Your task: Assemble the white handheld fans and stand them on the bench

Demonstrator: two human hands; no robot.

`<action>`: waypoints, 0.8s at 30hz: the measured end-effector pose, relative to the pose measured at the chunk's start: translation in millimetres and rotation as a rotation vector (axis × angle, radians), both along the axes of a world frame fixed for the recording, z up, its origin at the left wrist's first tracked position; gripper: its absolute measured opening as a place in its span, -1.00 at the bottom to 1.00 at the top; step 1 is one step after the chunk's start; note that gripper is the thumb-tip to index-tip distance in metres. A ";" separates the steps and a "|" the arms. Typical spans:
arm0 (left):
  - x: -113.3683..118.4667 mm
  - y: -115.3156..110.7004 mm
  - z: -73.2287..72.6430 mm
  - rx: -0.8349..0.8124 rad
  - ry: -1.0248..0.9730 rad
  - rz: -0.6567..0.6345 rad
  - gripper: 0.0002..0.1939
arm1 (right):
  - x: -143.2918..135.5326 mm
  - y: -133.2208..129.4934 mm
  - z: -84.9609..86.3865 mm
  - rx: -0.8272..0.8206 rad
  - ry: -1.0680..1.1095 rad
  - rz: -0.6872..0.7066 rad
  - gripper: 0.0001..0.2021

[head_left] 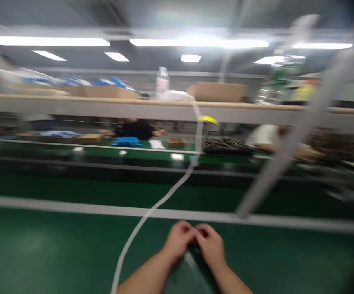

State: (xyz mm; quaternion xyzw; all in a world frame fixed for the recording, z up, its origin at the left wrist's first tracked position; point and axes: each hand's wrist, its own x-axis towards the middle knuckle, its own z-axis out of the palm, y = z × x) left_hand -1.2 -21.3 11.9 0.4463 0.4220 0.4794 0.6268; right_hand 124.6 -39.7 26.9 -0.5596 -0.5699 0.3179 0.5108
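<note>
Dark item (pixel 195 244), small and blurred, sits pinched between both hands low at centre, over the green desk (pixel 57 245); left hand (pixel 178 241) and right hand (pixel 211 244) touch, fingers curled shut on it; white cable (pixel 152 210) runs just left of them up toward the shelf (pixel 103 107); people sit beyond.

**Heavy motion blur, bright overhead light**

We see the whole frame smeared, worst at the left and right edges. Ceiling light panels (pixel 46 41) blow out to white glare at top centre. The green desk (pixel 42 245) is evenly lit, with no hard shadows. The top and bottom right corners go dark. Our hands are soft and nothing is sharp.
</note>
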 end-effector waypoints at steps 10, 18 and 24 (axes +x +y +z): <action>-2.0 40.5 -12.4 -0.068 0.104 -0.195 -0.44 | 8.4 34.1 -29.4 0.004 0.047 -0.215 -0.91; 0.1 46.6 -22.2 -0.012 0.209 -0.204 -0.37 | 15.6 38.6 -25.2 -0.086 0.136 -0.230 -0.85; -1.0 52.9 -30.1 -0.005 0.283 -0.205 -0.30 | 13.4 42.3 -32.5 -0.017 0.108 -0.261 -0.85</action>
